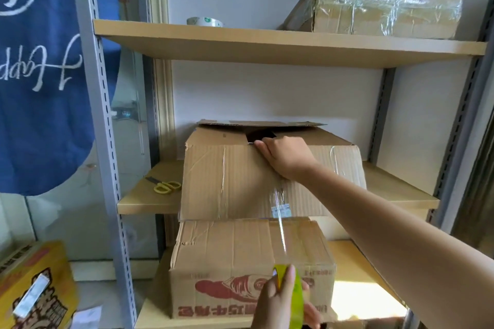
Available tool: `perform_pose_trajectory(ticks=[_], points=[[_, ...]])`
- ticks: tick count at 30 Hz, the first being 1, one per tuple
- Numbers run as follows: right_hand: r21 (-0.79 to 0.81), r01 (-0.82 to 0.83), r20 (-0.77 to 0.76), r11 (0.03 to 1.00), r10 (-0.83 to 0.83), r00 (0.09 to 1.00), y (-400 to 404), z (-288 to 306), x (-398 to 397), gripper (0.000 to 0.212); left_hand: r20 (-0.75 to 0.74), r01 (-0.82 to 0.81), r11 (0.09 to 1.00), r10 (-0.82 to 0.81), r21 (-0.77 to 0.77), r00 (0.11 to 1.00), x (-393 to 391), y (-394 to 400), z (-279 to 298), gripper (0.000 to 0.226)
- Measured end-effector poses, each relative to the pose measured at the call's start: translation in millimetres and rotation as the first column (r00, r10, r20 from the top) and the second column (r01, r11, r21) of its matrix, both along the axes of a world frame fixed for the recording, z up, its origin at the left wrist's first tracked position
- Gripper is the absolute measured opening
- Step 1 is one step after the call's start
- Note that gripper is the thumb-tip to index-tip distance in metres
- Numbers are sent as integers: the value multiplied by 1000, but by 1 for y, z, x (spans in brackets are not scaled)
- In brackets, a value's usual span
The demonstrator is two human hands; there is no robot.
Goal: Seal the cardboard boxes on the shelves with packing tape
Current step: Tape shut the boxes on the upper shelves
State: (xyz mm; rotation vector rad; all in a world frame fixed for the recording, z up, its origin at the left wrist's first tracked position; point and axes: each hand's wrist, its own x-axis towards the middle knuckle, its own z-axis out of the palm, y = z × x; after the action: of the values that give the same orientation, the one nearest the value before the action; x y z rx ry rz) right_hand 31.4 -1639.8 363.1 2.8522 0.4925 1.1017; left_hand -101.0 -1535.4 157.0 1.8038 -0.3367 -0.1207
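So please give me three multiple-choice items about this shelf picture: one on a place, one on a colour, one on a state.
1. Where do the scissors lie?
A. on the middle shelf, left of the open box
B. on the top shelf
C. on the floor

2. What colour are the scissor handles?
A. red
B. yellow
C. black

3. How is the box on the middle shelf?
A. fully taped
B. crushed flat
C. top flaps not yet closed, a dark gap showing

Key: 1 A, they rest on the middle shelf beside that box. 2 B, the loops are yellow. 3 C, the right hand rests at the gap while the left hand holds the tape roll.
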Motion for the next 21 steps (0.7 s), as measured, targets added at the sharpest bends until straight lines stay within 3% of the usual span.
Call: perform_pose_trajectory(ticks=[2,4,6,13,16,21], points=[[-6,-11,29,1000,11,1000,0,-3,2,47,-124,59,990,-76,-131,989,17,4,-14,47],[-8,-14,37,1000,14,999,-1,-3,6,49,-158,109,959,-154,-263,975,26,5,-15,51],[-9,-11,47,1000,12,999,-3,-4,8,50,-158,111,954,-160,-280,974,27,2,-12,54],[-60,-13,78,998,18,997,-4,-15,5,55,-138,13,973,-46,-228,989,31,-11,-25,50],[-161,61,155,985,-36,987,-3,-40,-10,73,-147,-11,983,-16,-184,989,42,-9,-27,51],[-418,-109,41,902,139,989,-28,-94,-65,88,-136,51,985,-73,-163,988,42,-1,-22,48]])
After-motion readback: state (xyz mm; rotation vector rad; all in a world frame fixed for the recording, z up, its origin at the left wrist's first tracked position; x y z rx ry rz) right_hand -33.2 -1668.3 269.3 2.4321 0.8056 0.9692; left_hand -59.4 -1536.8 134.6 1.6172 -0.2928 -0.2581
